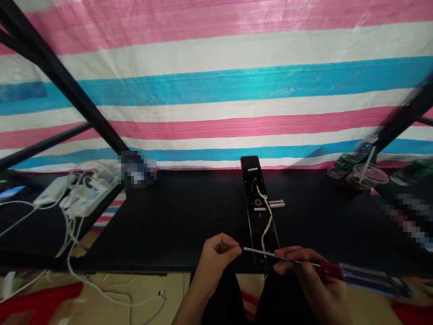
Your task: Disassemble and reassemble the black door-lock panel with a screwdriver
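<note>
I have the screwdriver (333, 271), slim shiny metal shaft and glossy red-and-dark handle, across the near end of a long black panel (257, 225) on the smooth table (186, 207); my left hand (216, 259) pinches its tip, my right hand (313, 282) grips the shaft by the handle. Beside a white cable (269, 220), pale labels (260, 209) too small for me to read

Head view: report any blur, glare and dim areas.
In the head view, the screwdriver handle smears toward its right end, while the left hand looks clearer; in the head view, the striped sheet shows soft glare near the top; in the head view, the black table looks dim.
</note>
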`<control>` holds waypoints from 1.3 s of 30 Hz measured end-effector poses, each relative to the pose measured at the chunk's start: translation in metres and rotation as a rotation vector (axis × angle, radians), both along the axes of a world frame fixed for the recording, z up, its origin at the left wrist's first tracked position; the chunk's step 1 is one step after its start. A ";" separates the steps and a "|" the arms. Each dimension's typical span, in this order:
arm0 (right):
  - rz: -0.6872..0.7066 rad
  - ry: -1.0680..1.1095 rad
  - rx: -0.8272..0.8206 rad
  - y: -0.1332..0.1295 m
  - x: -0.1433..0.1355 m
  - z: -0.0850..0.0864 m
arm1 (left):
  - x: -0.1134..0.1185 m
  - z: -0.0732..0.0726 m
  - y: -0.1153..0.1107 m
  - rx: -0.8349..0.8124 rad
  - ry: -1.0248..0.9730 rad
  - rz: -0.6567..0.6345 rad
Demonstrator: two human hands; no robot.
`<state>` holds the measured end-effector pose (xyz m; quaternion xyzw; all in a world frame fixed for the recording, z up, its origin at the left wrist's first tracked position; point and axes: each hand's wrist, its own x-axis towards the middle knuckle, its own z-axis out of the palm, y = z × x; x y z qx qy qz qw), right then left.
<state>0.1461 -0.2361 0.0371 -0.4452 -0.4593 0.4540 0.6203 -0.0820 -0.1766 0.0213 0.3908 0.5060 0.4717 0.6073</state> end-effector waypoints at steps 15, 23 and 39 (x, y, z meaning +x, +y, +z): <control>-0.130 0.228 0.028 -0.006 0.002 0.032 | 0.025 0.042 -0.026 0.144 -0.367 -0.042; -0.456 0.366 -0.044 0.020 -0.019 0.007 | 0.048 0.013 -0.007 0.133 -0.184 0.016; -0.424 -0.484 0.200 0.062 -0.016 0.007 | 0.077 -0.046 0.032 0.212 0.116 0.083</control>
